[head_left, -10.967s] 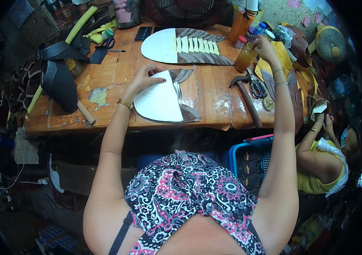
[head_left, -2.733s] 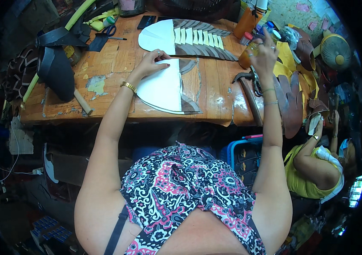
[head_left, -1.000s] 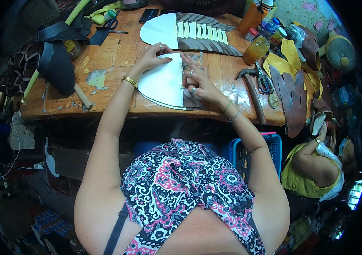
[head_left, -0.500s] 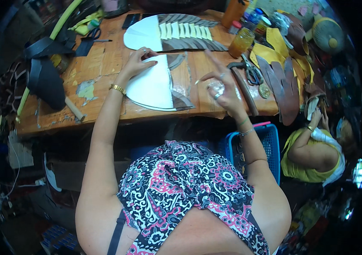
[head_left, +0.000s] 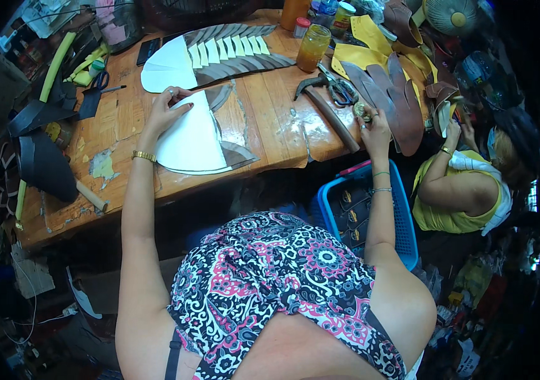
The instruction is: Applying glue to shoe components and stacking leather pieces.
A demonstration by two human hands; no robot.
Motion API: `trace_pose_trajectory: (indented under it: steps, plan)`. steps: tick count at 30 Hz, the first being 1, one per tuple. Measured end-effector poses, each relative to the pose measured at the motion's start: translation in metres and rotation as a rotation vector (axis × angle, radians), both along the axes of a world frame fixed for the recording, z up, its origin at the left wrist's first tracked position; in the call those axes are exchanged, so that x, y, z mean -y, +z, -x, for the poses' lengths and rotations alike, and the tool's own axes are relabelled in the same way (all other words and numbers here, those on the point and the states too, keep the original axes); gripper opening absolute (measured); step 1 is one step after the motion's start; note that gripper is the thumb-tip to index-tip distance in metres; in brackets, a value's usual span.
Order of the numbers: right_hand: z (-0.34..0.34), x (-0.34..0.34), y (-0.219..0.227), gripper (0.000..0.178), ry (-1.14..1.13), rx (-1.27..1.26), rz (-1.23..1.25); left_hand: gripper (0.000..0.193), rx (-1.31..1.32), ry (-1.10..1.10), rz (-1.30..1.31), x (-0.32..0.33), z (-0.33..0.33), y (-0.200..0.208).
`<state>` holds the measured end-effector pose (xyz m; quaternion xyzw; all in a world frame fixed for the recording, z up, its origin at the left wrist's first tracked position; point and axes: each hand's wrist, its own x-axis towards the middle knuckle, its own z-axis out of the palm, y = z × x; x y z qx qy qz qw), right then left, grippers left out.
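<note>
Left hand (head_left: 170, 109) spread flat, open, pinning a thin white sheet (head_left: 189, 136) on the table (head_left: 270, 120); likely light and floppy, best lifted by its curved edge; right hand (head_left: 374, 123) closed around a small round tin (head_left: 362, 112).

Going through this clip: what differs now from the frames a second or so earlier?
The right hand left the white fan-shaped sheet, swung right, and now rests at the bench's right edge by the brown leather pieces, fingers around a small object. The left hand stays pressed on the sheet; hammer unmoved.
</note>
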<state>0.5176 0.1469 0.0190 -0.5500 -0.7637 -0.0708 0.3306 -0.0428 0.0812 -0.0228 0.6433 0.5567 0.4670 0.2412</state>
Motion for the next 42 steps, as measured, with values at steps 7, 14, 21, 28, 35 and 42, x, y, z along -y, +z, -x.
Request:
trace_pose_trajectory:
  steps: [7,14,21,28,35,42]
  plan:
    - [-0.008,-0.011,-0.017,0.031,0.094,0.061,-0.138,0.029,-0.059,0.048,0.024,0.004,-0.002,0.004]
    - [0.010,0.001,-0.009,0.061,0.104,-0.591,-0.030,0.032,-0.101,0.029,-0.048,0.003,0.008,-0.001]
    - [0.072,0.006,0.011,0.069,-0.162,0.023,-0.182,0.033,-0.121,0.036,-0.033,0.005,0.006,0.002]
    - [0.036,-0.008,0.018,0.094,-0.295,-0.010,0.028,0.035,-0.108,0.038,-0.011,0.010,0.001,0.010]
    - [0.012,-0.005,0.013,0.102,-0.264,-0.124,0.191,0.035,-0.120,0.044,-0.008,0.010,0.003,0.008]
    - [0.035,-0.031,0.065,0.075,-0.006,-0.131,-0.035,0.035,-0.087,0.027,-0.026,0.007,0.004,0.004]
